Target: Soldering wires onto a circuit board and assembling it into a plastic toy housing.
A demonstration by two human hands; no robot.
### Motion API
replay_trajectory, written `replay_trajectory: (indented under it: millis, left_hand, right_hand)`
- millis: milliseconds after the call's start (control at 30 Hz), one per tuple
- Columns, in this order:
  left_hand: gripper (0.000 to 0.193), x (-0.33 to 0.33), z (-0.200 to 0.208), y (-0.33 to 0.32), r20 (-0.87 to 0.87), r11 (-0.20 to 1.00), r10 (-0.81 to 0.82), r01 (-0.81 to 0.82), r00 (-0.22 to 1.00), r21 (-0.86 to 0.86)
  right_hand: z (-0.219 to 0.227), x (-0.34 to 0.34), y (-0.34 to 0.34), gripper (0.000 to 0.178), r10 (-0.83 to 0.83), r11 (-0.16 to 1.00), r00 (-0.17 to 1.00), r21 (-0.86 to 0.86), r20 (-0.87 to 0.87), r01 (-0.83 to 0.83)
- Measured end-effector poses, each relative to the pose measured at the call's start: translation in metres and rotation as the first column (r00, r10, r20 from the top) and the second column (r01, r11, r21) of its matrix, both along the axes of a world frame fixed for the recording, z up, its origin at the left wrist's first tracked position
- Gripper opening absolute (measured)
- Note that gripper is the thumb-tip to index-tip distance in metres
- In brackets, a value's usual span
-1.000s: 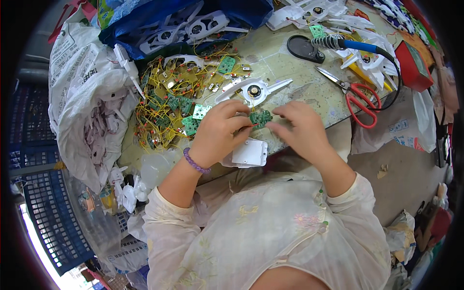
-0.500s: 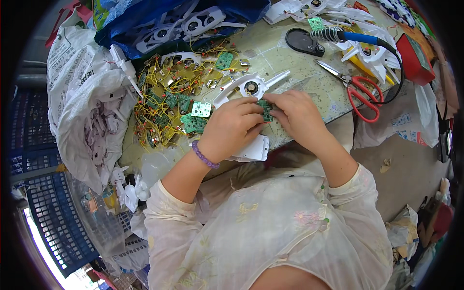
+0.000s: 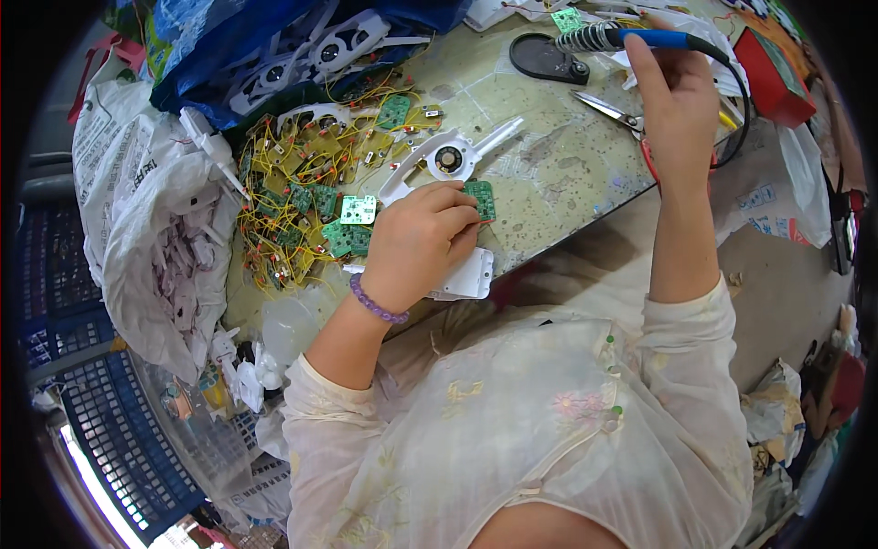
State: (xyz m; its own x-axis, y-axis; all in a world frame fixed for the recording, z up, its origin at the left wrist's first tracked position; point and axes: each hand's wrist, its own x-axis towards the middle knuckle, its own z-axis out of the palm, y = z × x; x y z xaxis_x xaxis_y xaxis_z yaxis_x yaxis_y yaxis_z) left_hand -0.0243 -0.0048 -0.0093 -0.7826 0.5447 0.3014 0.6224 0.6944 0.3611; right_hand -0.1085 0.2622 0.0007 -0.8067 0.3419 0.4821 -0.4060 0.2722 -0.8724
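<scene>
My left hand [image 3: 425, 233], with a purple bead bracelet at the wrist, has its fingers closed on a green circuit board [image 3: 482, 199] low over the table's near edge. A red wire shows at the board's lower edge. My right hand [image 3: 681, 105] is around the blue handle of a soldering iron [image 3: 654, 39], whose front end sits in the coil of its stand [image 3: 549, 59]. Just beyond my left hand lies a white plastic housing [image 3: 465, 163] with a round black part. Another white plastic piece [image 3: 471, 274] lies partly under my left hand.
A heap of circuit boards with yellow wires [image 3: 293, 201] covers the table's left. Behind it, a blue bag [image 3: 201, 69] holds white housings. A white sack [image 3: 128, 183] stands at far left. Scissors [image 3: 608, 110] lie below my right hand, near a red box [image 3: 773, 78].
My right hand has left the circuit board, moved up and right, and taken hold of the soldering iron's handle. My left hand keeps the board. The whole view has shifted slightly.
</scene>
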Motion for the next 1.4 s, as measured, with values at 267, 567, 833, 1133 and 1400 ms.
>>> replay_trajectory:
  millis: [267, 567, 833, 1133, 1400]
  left_hand:
    - [0.01, -0.001, -0.002, 0.004, 0.041, 0.999, 0.04, -0.041, 0.998, 0.031]
    - [0.01, 0.0, 0.001, 0.004, 0.105, 0.997, 0.071, -0.074, 0.992, 0.021]
    - [0.013, 0.001, 0.0, 0.008, 0.143, 0.995, 0.093, -0.096, 0.985, 0.015]
    - [0.014, -0.003, 0.001, 0.005, 0.14, 0.997, 0.079, -0.081, 0.987, 0.008]
    - [0.014, -0.003, 0.0, 0.007, 0.147, 0.997, 0.075, -0.075, 0.986, -0.002]
  right_hand:
    - [0.025, 0.02, 0.04, 0.036, -0.462, 0.863, 0.887, 0.235, 0.012, 0.447]
    - [-0.027, 0.085, 0.038, 0.029, 0.412, 0.872, 0.905, -0.338, 0.111, -0.355]
    - [-0.059, 0.071, 0.028, 0.022, 0.709, 0.629, 0.696, -0.346, -0.112, -0.696]
    - [-0.062, 0.063, 0.027, 0.021, 0.729, 0.651, 0.676, -0.198, -0.108, -0.733]
    - [-0.06, 0.063, 0.03, 0.022, 0.733, 0.661, 0.675, -0.147, -0.083, -0.736]
